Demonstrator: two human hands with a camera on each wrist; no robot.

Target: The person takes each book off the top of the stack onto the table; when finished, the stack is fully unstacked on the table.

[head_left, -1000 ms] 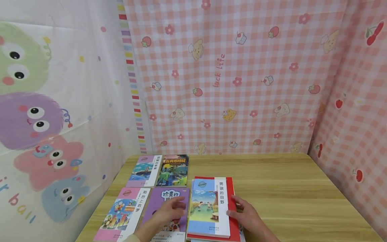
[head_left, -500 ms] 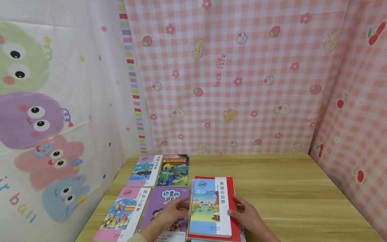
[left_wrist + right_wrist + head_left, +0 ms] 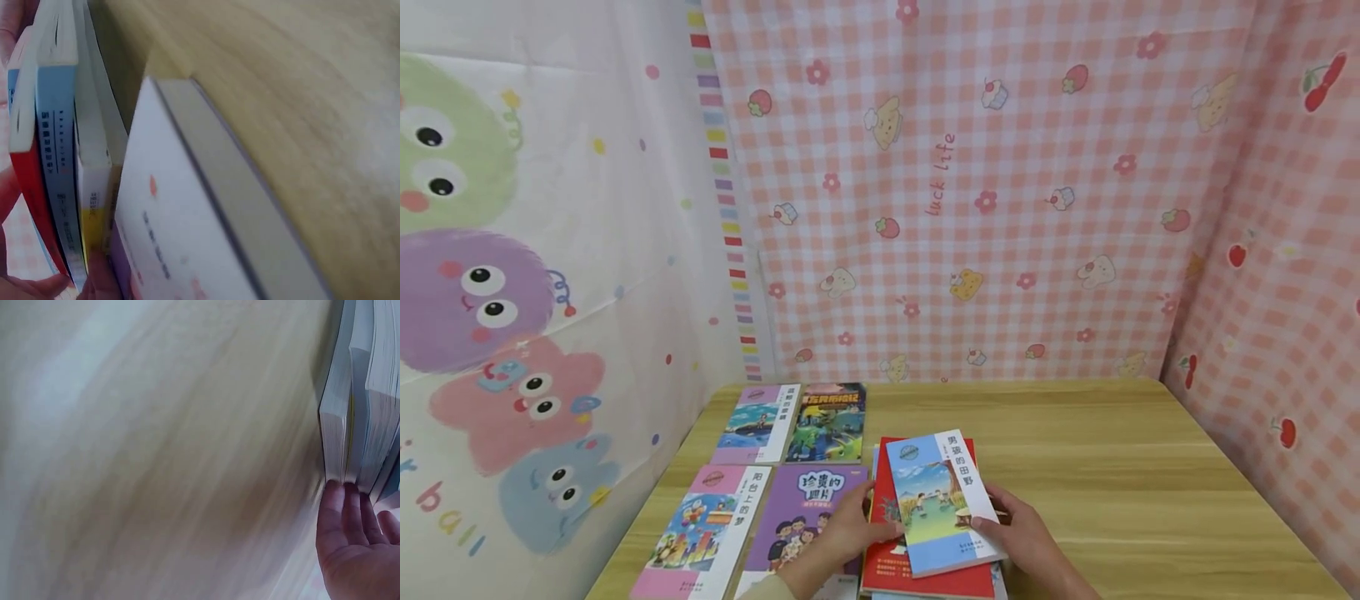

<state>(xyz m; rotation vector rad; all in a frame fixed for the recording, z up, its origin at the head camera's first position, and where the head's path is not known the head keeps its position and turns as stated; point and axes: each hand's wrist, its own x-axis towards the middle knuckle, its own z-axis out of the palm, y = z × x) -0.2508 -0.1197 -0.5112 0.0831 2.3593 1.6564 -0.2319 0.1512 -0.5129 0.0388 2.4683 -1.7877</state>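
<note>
A blue book with a white title strip lies slanted over a red book on top of a stack. My right hand holds the blue book's right edge, thumb on its cover. In the right wrist view, fingers rest against the stack's page edges. My left hand stands at the stack's left side, its thumb near the blue book's left edge and its fingers against the spines. A grey-blue spine shows beneath the red one in the left wrist view. Part of my left hand overlaps a purple book.
Left of the purple book lies a pink book with a city picture. Behind them are a pink book with a whale picture and a dark green comic-style book. The wooden table meets a checked curtain at the back.
The blue book has shifted right and turned on the stack, uncovering more of the red book. My left hand has come right to the stack's left side.
</note>
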